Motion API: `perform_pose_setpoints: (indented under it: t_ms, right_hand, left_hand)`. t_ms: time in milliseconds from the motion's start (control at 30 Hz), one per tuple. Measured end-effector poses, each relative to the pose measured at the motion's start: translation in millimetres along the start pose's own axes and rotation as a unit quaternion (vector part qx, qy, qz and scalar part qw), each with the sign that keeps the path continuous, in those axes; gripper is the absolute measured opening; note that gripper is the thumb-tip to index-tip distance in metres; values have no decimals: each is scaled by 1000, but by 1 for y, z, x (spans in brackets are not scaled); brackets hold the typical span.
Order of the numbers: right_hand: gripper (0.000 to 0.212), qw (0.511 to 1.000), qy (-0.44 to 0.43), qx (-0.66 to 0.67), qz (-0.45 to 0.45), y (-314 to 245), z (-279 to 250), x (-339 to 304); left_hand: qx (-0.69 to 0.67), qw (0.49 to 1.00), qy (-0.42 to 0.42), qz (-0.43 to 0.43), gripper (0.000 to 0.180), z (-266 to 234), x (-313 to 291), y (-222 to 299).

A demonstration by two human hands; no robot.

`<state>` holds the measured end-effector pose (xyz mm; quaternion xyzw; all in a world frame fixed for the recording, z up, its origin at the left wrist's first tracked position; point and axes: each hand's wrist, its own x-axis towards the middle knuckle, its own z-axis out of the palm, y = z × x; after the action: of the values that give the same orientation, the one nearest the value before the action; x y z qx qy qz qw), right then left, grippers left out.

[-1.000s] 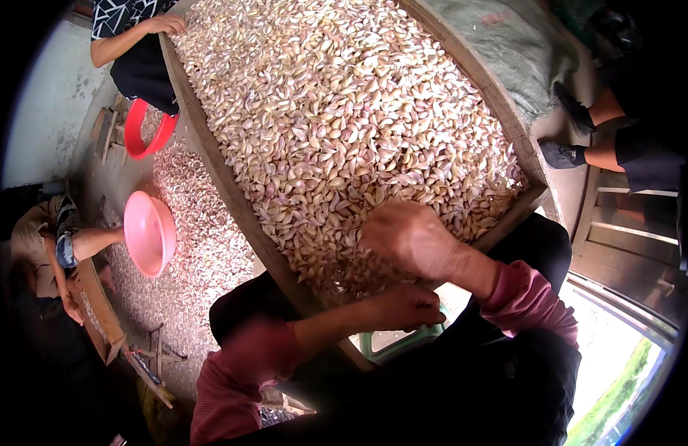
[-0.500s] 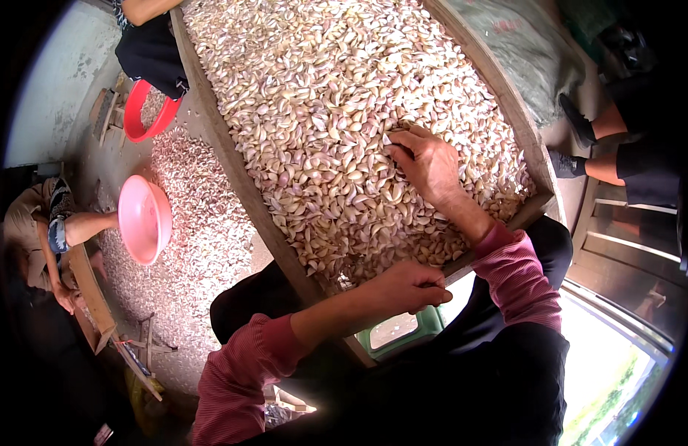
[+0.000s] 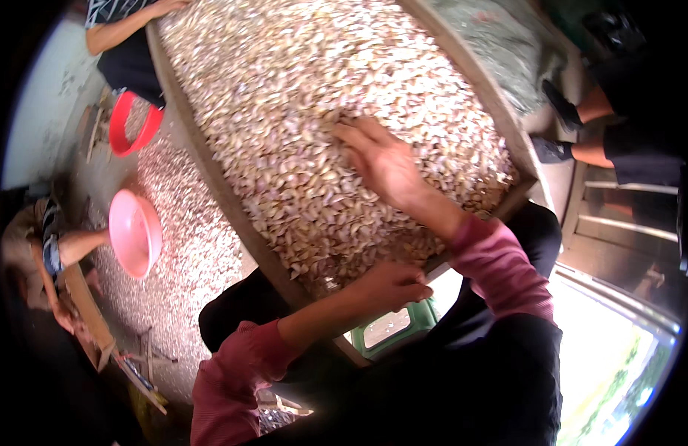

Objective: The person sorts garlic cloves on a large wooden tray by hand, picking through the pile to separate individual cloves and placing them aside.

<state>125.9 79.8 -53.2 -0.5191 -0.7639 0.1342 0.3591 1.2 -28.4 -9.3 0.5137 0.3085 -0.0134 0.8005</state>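
Observation:
A long wooden tray full of loose garlic cloves lies before me, its near end by my knees. Over the middle of the cloves is my right hand, somewhat blurred, its fingers stretched out with the tips touching the cloves and the thumb apart. No clove shows clearly between them. My left hand is a closed fist by the near end board of the tray; whatever it holds, if anything, is hidden inside the fingers.
Garlic cloves cover the floor at left, beside a pink basin and a red basin. A green stool stands under the tray's near end. Other people sit at left and far left; another's legs are at right.
My right hand has moved left and farther over the cloves, and its fingers have stretched out more. The whole view has shifted slightly. My left fist keeps its place by the tray's end.

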Motion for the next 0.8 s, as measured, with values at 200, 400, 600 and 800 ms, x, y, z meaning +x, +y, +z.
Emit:
perform_pose_setpoints:
  t_ms: [200, 400, 600, 800]
  right_hand:
    - [10, 991, -13, -38, -130, 1, 37, 7]
    - [10, 946, -11, 303, 115, -43, 9, -37]
    - [10, 634, -9, 645, 427, -33, -49, -39]
    - [13, 702, -38, 631, 329, -30, -59, -38]
  left_hand:
    - [5, 1000, -20, 2, 22, 13, 14, -37]
    - [-1, 1000, -25, 15, 25, 14, 17, -30]
    - [-107, 992, 60, -16, 23, -13, -8, 16]
    - [-267, 921, 221, 178, 41, -43, -16, 44]
